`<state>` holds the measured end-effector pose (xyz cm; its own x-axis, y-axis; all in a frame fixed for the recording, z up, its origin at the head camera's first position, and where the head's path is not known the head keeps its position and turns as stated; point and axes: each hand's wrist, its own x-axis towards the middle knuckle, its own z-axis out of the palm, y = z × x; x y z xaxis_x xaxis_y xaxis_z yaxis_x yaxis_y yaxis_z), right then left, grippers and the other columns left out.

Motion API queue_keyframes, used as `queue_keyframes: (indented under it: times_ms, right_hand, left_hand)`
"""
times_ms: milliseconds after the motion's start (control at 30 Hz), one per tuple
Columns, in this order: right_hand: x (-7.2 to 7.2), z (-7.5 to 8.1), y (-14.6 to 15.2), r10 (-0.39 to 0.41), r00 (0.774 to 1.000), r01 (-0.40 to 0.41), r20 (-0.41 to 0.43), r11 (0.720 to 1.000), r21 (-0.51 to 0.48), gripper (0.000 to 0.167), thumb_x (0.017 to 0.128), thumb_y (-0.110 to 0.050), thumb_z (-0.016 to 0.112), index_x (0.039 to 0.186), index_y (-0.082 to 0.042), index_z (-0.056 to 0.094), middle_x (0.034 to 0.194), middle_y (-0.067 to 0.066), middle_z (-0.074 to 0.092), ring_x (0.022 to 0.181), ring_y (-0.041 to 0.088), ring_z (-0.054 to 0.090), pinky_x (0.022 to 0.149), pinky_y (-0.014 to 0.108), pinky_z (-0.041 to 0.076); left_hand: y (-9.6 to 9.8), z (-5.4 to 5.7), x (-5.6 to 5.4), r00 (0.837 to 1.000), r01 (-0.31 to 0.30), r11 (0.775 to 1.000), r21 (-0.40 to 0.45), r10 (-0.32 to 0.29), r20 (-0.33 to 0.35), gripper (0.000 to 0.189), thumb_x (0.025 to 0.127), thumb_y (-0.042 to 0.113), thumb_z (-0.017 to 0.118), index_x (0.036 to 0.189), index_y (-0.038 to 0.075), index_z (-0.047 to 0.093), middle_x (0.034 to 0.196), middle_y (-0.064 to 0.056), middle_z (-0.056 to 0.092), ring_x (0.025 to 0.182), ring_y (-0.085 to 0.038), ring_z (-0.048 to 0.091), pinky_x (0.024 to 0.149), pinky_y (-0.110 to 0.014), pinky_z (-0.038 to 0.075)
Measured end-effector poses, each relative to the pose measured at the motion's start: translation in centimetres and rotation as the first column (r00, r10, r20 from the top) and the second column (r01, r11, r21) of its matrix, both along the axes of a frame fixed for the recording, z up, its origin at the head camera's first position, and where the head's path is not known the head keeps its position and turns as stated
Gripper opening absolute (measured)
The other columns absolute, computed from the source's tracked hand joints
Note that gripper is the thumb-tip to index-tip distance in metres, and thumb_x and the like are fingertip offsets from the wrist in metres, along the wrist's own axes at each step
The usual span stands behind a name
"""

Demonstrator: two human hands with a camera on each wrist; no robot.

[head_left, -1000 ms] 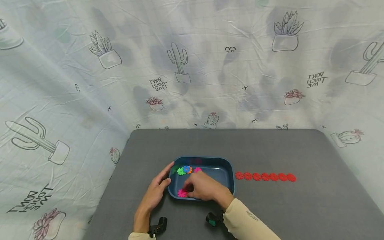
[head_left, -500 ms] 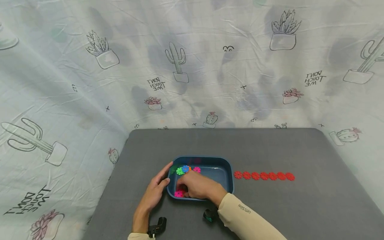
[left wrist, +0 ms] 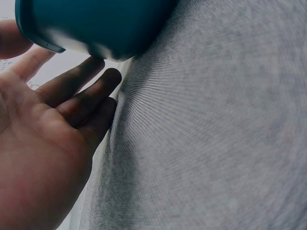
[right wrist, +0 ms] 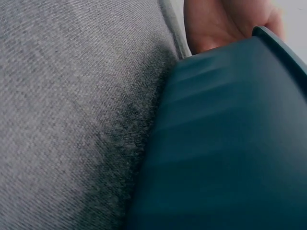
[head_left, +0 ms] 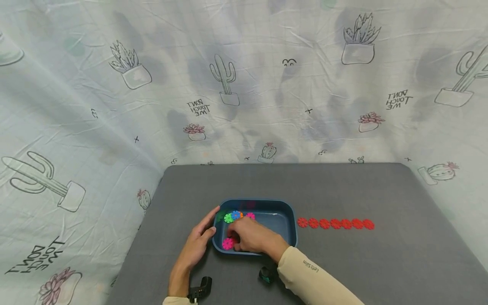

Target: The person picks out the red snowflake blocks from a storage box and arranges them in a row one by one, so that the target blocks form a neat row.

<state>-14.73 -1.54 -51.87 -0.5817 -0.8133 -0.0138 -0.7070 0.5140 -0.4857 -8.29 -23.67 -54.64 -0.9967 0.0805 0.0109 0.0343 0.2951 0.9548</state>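
My left hand (head_left: pixel 196 245) rests against the left end of a dark blue tray (head_left: pixel 294 224), thumb at the rim. In the left wrist view its fingers (left wrist: pixel 79 81) lie fairly straight beside the tray's wall. Down inside the tray's near left corner, my right hand (head_left: pixel 252 234) has its fingers curled and pinches a red snowflake disc (head_left: pixel 234 240), mostly covered by the fingers. A pink snowflake disc (head_left: pixel 227 244) lies right beside those fingertips. The right wrist view shows the tray's outer wall (right wrist: pixel 225 134), which hides the fingers.
Toward the tray's far side lie green (head_left: pixel 228 217), blue (head_left: pixel 236 215) and pink (head_left: pixel 250 216) snowflake discs, with an orange one partly covered. Right of the tray, several red snowflake discs (head_left: pixel 335 223) form a row on the grey table (head_left: pixel 381 262). A patterned cloth (head_left: pixel 259 84) hangs behind.
My right hand has shifted slightly left in the tray, and the near pink disc has moved a little. More red now shows at the fingertips. My left hand stays at the tray's end.
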Motion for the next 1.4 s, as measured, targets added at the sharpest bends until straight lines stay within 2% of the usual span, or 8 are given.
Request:
queue_keyframes:
  times_ms: [233, 400, 633, 1000, 1100, 1200, 1400]
  right_hand:
    - [0.0, 0.1, 1.0, -0.081, 0.996, 0.081, 0.043, 0.997, -0.008, 0.014, 0.091, -0.016, 0.087, 0.092, -0.018, 0.072, 0.078, -0.011, 0.061, 0.067, 0.002, 0.052, 0.064, 0.020, 0.047]
    - [0.1, 0.1, 1.7, -0.102, 0.995, 0.102, -0.013, 0.995, -0.005, 0.021, 0.090, -0.018, 0.087, 0.093, -0.019, 0.067, 0.084, -0.010, 0.056, 0.071, 0.004, 0.050, 0.065, 0.021, 0.045]
    - [0.0, 0.0, 1.6, -0.071, 0.991, 0.074, -0.113, 0.997, 0.022, 0.025, 0.091, -0.016, 0.089, 0.101, -0.020, 0.067, 0.087, -0.011, 0.060, 0.074, 0.004, 0.053, 0.069, 0.021, 0.049]
    - [-0.2, 0.1, 2.0, 0.028, 0.991, -0.028, -0.133, 1.000, 0.007, 0.015, 0.092, -0.014, 0.087, 0.105, -0.018, 0.080, 0.090, -0.010, 0.071, 0.077, -0.001, 0.056, 0.071, 0.015, 0.051]
    - [-0.2, 0.4, 2.5, 0.024, 0.994, -0.028, -0.110, 0.999, -0.036, 0.015, 0.094, -0.014, 0.084, 0.109, -0.015, 0.082, 0.093, -0.009, 0.073, 0.079, 0.001, 0.057, 0.073, 0.016, 0.051]
    - [-0.1, 0.8, 3.6, 0.011, 0.999, -0.017, -0.052, 0.994, -0.112, 0.019, 0.096, -0.014, 0.082, 0.115, -0.013, 0.084, 0.100, -0.007, 0.078, 0.082, 0.001, 0.061, 0.076, 0.017, 0.054]
    - [0.3, 2.1, 7.3, -0.019, 0.999, 0.029, 0.044, 0.972, -0.234, 0.029, 0.101, -0.021, 0.080, 0.129, -0.015, 0.082, 0.121, -0.006, 0.082, 0.106, 0.003, 0.073, 0.091, 0.029, 0.063]
  left_hand:
    - [0.2, 0.1, 0.0, 1.000, 0.003, 1.000, -0.010, -0.003, -0.009, 0.062, 0.110, 0.007, 0.051, 0.167, 0.031, 0.048, 0.176, 0.002, 0.040, 0.167, -0.030, 0.031, 0.133, -0.065, 0.022]
    - [0.2, 0.2, -0.1, 1.000, 0.004, 1.000, -0.004, -0.004, -0.011, 0.062, 0.110, 0.008, 0.050, 0.167, 0.031, 0.048, 0.176, 0.002, 0.040, 0.167, -0.031, 0.030, 0.133, -0.065, 0.021]
    - [0.2, 0.2, -0.2, 1.000, 0.000, 1.000, -0.004, 0.000, -0.011, 0.062, 0.110, 0.008, 0.051, 0.166, 0.032, 0.048, 0.176, 0.001, 0.040, 0.167, -0.033, 0.030, 0.133, -0.067, 0.019]
    - [0.2, 0.1, -0.2, 1.000, -0.007, 1.000, -0.018, 0.007, -0.005, 0.062, 0.110, 0.008, 0.051, 0.166, 0.034, 0.048, 0.176, 0.002, 0.040, 0.167, -0.033, 0.031, 0.133, -0.068, 0.019]
    - [0.2, 0.1, -0.2, 1.000, -0.005, 1.000, -0.016, 0.005, -0.003, 0.062, 0.110, 0.009, 0.051, 0.167, 0.034, 0.048, 0.176, 0.002, 0.039, 0.167, -0.033, 0.031, 0.133, -0.068, 0.018]
    - [0.2, 0.0, -0.2, 1.000, -0.007, 1.000, -0.014, 0.007, 0.001, 0.062, 0.110, 0.008, 0.050, 0.167, 0.033, 0.047, 0.177, 0.002, 0.039, 0.167, -0.034, 0.030, 0.133, -0.068, 0.017]
    - [0.2, -0.1, -0.1, 1.000, -0.012, 1.000, -0.004, 0.012, 0.002, 0.063, 0.110, 0.007, 0.051, 0.167, 0.033, 0.048, 0.177, 0.001, 0.039, 0.168, -0.032, 0.029, 0.134, -0.067, 0.017]
